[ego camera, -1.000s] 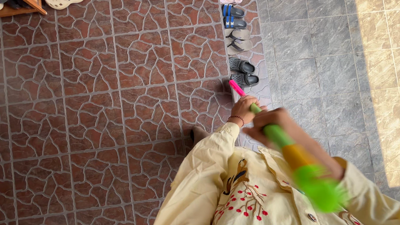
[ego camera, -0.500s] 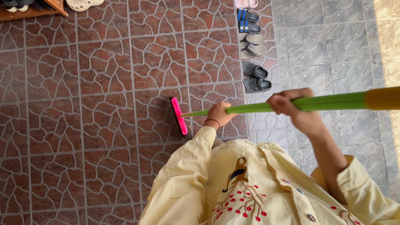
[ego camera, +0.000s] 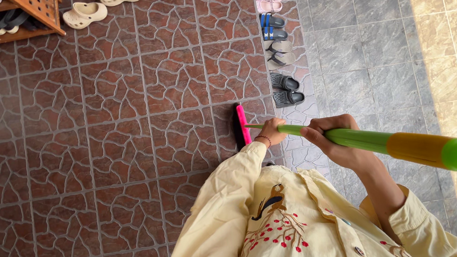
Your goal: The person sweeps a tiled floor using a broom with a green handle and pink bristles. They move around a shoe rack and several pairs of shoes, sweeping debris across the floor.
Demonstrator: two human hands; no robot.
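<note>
Tiled floor (ego camera: pixel 119 156); hands (ego camera: pixel 296 138) gripping broom (ego camera: pixel 363 139)

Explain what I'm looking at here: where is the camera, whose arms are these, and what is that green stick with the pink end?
The single view comes from a camera worn on a person's head, looking straight down, so you see their pale yellow embroidered shirt and both arms from above. There is no machine. The left hand grips a long green handle low down; the right hand grips it higher up, near its yellow band. The handle ends in a pink brush head resting on the reddish-brown stone-patterned floor tiles. Along the edge where grey tiles begin stands a row of sandals and slippers. At top left is a wooden shoe rack with cream clogs beside it.
</note>
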